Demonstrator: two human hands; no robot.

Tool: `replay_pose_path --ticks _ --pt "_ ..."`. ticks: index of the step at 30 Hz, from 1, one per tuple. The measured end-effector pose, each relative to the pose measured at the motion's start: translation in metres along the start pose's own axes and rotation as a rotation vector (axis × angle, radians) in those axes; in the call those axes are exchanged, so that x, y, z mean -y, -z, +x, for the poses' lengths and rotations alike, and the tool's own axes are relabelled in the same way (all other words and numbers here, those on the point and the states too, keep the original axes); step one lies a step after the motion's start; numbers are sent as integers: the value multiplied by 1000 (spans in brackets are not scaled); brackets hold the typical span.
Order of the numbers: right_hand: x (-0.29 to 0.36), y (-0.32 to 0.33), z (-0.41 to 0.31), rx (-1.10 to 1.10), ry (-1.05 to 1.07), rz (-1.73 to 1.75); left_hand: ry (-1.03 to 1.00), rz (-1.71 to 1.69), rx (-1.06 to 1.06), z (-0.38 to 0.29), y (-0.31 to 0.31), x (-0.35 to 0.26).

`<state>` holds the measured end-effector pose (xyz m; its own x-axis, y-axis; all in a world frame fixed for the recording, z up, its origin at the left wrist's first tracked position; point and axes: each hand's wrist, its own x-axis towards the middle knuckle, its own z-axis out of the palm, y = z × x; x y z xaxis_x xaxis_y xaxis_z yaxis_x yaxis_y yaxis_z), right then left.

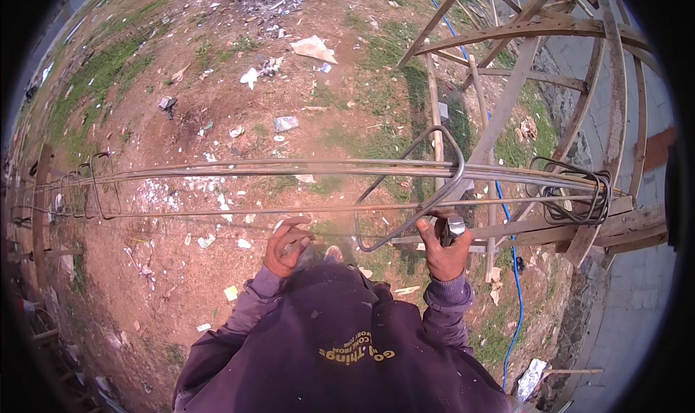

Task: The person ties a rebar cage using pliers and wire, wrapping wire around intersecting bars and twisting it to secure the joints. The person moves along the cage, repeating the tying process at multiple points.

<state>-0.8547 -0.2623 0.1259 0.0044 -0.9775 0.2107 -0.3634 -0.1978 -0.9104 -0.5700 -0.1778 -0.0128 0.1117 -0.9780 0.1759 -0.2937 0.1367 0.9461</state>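
Note:
My left hand [288, 244] is just on my side of the front steel bar [260, 211]. Its fingers are loosely curled and apart, and no held object shows in them. My right hand [448, 253] grips a hand tool [456, 226] with a bright metal head; the palm hides much of it, so its exact kind cannot be told. Close beyond that hand, a large bent-steel stirrup [459, 160] hangs tilted around the long rebars [326, 171]. More stirrups are bunched [578, 212] at the right end of the bars, and several stand spaced out [95, 187] at the left.
Timber framing [510, 33] rises at the right, with planks [624, 228] under the bar ends. A wooden post [40, 212] stands at the left. A blue hose [516, 282] crosses the grass at right, beside grey paving [624, 315]. Litter is scattered over the soil [179, 282].

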Motion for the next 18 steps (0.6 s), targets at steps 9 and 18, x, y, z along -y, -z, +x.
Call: replay_pose_path --ticks 9,18 --pt "-32 -91 -34 423 108 614 -208 -272 28 -9 13 -45" --pt "-25 -159 -51 559 28 622 -129 -507 -133 -50 61 -35"
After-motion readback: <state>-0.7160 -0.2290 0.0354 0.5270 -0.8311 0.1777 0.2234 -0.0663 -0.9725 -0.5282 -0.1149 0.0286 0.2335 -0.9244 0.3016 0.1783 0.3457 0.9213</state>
